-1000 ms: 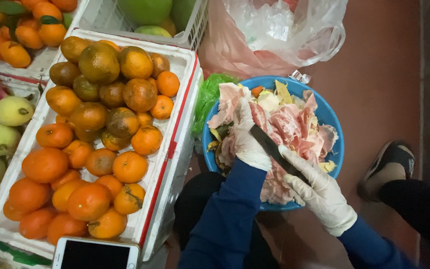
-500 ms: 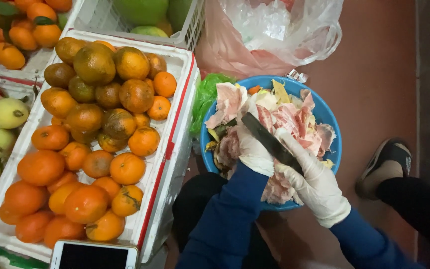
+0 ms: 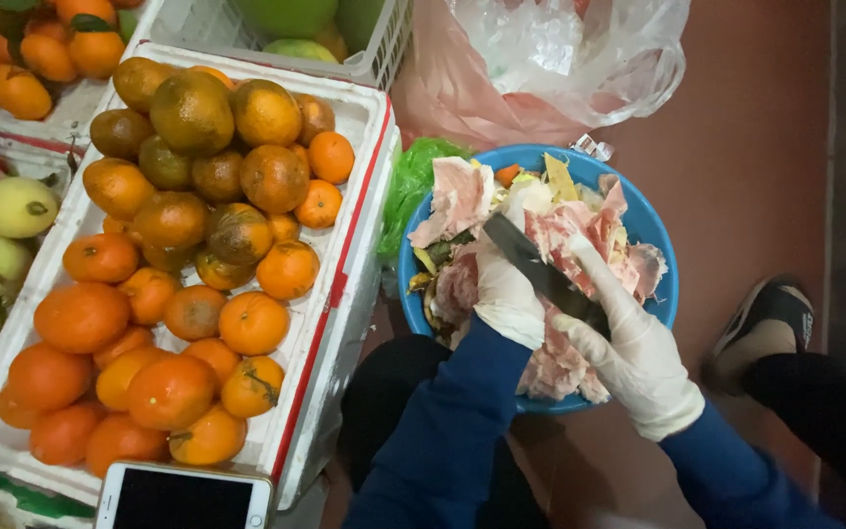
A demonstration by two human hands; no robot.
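A blue basin (image 3: 660, 257) heaped with pinkish peel (image 3: 562, 227) is seen below. A fruit piece, mostly hidden, is cupped by the gloved left hand (image 3: 507, 294). The knife (image 3: 544, 274), clasped in the right hand (image 3: 635, 353), is angled up-left across it.

Two gloved hands are working over a blue bowl (image 3: 663, 284) piled with pink and white peels (image 3: 462, 196). The right hand (image 3: 638, 358) is gripping a dark knife (image 3: 540, 269), its blade pointing far-left. The left hand (image 3: 506, 294) is pressing on the peels just beside the blade. A white crate (image 3: 345, 284) of oranges (image 3: 80, 315) is sitting to the left, with a phone (image 3: 183, 498) lying at its near edge.
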